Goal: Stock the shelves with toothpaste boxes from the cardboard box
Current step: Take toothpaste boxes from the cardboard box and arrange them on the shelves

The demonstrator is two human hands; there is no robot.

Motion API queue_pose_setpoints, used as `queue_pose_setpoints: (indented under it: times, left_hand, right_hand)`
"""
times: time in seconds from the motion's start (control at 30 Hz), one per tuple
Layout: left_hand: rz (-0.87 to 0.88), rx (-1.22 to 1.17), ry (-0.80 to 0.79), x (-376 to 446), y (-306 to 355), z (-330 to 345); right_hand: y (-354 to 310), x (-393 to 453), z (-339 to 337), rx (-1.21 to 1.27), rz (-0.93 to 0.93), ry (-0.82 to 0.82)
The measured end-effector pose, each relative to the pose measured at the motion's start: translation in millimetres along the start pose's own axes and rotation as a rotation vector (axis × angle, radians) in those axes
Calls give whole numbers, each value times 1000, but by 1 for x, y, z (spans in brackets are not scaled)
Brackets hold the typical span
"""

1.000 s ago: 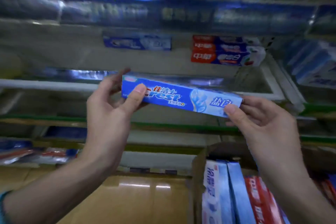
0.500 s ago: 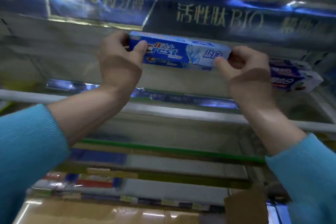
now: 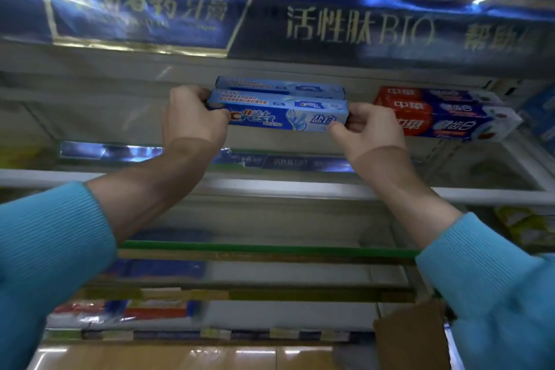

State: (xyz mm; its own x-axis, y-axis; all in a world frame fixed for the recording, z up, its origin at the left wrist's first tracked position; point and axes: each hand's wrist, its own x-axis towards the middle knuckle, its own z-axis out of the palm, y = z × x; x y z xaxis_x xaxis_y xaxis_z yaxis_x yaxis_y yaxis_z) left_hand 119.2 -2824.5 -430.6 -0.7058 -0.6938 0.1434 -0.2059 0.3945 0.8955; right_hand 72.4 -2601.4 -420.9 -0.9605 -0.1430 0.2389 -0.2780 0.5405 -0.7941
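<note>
left hand (image 3: pixel 192 117) and right hand (image 3: pixel 368 129) each pinch one end of a blue box (image 3: pixel 285 116), thumbs in front, keeping it level for sliding onto the shelf (image 3: pixel 300 189). the box sits in front of a matching box (image 3: pixel 279 87), beside the red boxes (image 3: pixel 435 114), probably to group brands.

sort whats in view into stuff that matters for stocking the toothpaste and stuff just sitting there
Part of the job:
- blue Crest box, held by left hand and right hand
- cardboard box flap

Just there:
- second Crest box behind
- red boxes
- shelf banners
</note>
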Motion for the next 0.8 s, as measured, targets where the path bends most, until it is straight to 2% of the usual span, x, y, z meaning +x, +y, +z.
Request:
queue_pose_setpoints:
  times: [0.6, 0.8]
  left_hand:
    - [-35, -12, -48, 1, 8, 3]
    - [108, 1, -7, -46, 15, 0]
  right_hand:
    - [3, 2, -3, 156, -34, -134]
    - [7, -19, -30, 228, 39, -191]
